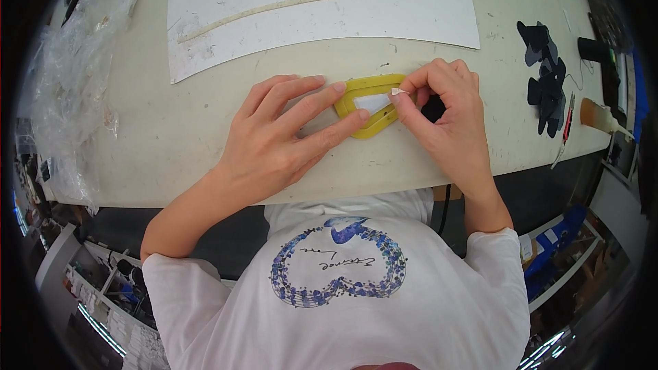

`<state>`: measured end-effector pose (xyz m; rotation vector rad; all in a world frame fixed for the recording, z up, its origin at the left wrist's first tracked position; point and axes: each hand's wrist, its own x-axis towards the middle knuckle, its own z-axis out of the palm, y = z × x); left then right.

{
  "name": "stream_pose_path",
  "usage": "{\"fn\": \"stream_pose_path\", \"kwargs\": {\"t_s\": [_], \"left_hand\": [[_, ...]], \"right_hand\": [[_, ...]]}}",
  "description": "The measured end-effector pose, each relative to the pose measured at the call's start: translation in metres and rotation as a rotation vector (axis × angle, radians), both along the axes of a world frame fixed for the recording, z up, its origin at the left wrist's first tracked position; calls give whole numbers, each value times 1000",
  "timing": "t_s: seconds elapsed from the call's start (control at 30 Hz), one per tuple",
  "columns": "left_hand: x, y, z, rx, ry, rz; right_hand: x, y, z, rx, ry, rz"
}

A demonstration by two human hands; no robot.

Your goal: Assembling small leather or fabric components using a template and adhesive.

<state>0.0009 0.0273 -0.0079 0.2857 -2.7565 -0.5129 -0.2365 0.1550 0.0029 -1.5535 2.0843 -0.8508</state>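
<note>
Lying near the centre of the frame, a yellow, flat, rounded-cornered template (373,83) sat on the off-white tabletop (185,133) between the person's two bare hands, with a small, white, tapering piece (370,103) within its inner outline. The left hand (267,140) came in from the left, open and palm down, its fingers spread; the tips of two fingers met the template's left side and lower middle, and the hand gripped nothing in its palm. To the right of the template, the right hand (449,109) was curled, thumb and forefinger brought together in a pinch on a tiny, pale scrap (397,91) over the narrow right end of the white piece. Just beneath that hand's palm, a black, rounded object (432,107) showed in part, too covered to identify. Above the hands, at the top of the frame, spread a large, white sheet (404,10) bearing a long, thin, cream-coloured strip (267,7). Crumpled, clear plastic film (75,89) filled the upper left, while dark, curved, flat pieces (548,89) lay in an overlapping cluster at the upper right, beside a slim, red-and-grey tool (567,127).
</note>
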Motion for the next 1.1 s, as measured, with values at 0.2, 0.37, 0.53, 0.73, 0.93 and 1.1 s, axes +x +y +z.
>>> {"fn": "stream_pose_path", "kwargs": {"t_s": [0.2, 0.37, 0.53, 0.73, 0.93, 1.1], "left_hand": [[-1, 2, -3, -35, -8, 7], [-3, 2, -3, -40, -9, 6], [-5, 4, -1, -52, -23, 23], [-3, 5, -1, -28, -35, 40], [-4, 5, 1, -20, -32, 43], [-5, 4, 1, 3, -44, 42]], "right_hand": [[1, 0, 0, 6, 5, -9], [0, 0, -1, -11, 11, 0], [-5, 1, 3, -6, -22, 8], [-11, 8, 4, -50, -145, -33], [-6, 23, -6, -138, 49, 99], [-8, 26, -10, -156, 133, 152]]}}
